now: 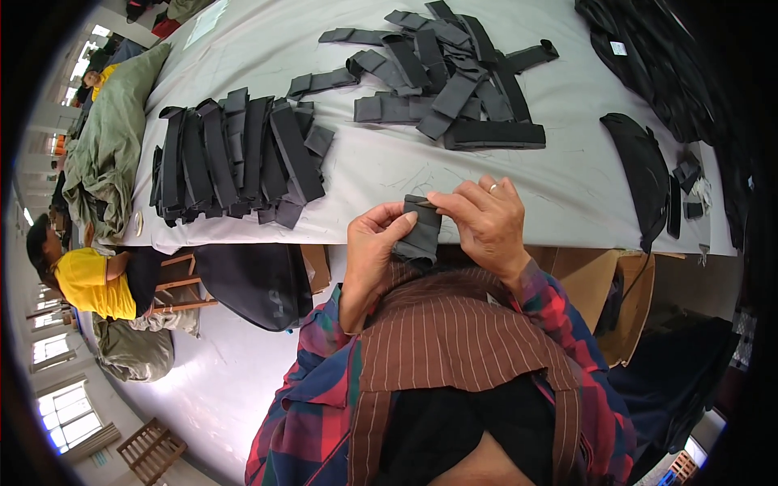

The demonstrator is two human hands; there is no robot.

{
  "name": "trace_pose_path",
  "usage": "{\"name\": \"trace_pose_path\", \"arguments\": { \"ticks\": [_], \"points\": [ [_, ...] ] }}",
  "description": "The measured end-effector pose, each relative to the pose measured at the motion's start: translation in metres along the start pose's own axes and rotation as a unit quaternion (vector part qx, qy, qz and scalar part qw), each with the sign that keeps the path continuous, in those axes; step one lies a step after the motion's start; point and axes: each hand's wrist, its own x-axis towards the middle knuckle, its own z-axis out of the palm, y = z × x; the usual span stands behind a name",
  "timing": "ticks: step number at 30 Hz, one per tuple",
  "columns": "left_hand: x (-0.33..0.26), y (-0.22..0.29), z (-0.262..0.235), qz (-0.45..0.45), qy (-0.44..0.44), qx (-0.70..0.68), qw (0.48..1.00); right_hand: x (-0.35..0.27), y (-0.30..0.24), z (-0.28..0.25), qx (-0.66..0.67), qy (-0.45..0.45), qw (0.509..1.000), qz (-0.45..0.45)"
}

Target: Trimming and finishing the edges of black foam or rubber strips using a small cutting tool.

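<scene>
Just off the table's near edge, my left hand (374, 243) grips a dark grey folded fabric strip (423, 241), its thumb pressed flat on the front. My right hand (486, 215), with a ring on one finger, is closed in a pinch at the strip's top edge. Something thin seems to stick out from those fingertips, too small to name. Beyond my hands lies a loose heap of similar dark fabric strips (454, 73). To the left, more strips (235, 158) are laid side by side in a row.
A white-covered table (389, 174) spans the front. Black garments (648, 65) and a black curved fabric piece (636, 170) lie at right. Below the edge are a black bag (255, 283) and a cardboard box (636, 304). A person in yellow (93, 279) sits at left by green cloth (109, 146).
</scene>
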Motion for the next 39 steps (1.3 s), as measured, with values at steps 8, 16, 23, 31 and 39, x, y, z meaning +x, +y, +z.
{"name": "trace_pose_path", "arguments": {
  "ticks": [8,16,23,31,39],
  "points": [
    [-0.004,0.014,0.007,0.016,-0.026,-0.074,0.997,0.003,0.001,-0.009,0.259,0.045,0.950,0.171],
    [0.005,0.022,0.007,0.080,-0.035,-0.056,0.995,-0.001,-0.002,-0.025,0.418,0.007,0.867,0.270],
    [0.007,0.017,0.006,0.092,-0.041,-0.045,0.994,-0.001,-0.002,-0.024,0.412,0.011,0.869,0.273],
    [0.003,0.012,0.017,0.239,-0.113,0.121,0.957,-0.002,-0.002,-0.018,0.556,-0.100,0.755,0.333],
    [0.008,0.000,0.006,0.263,-0.096,0.206,0.938,0.000,-0.008,-0.019,0.568,-0.144,0.709,0.392]
  ]
}}
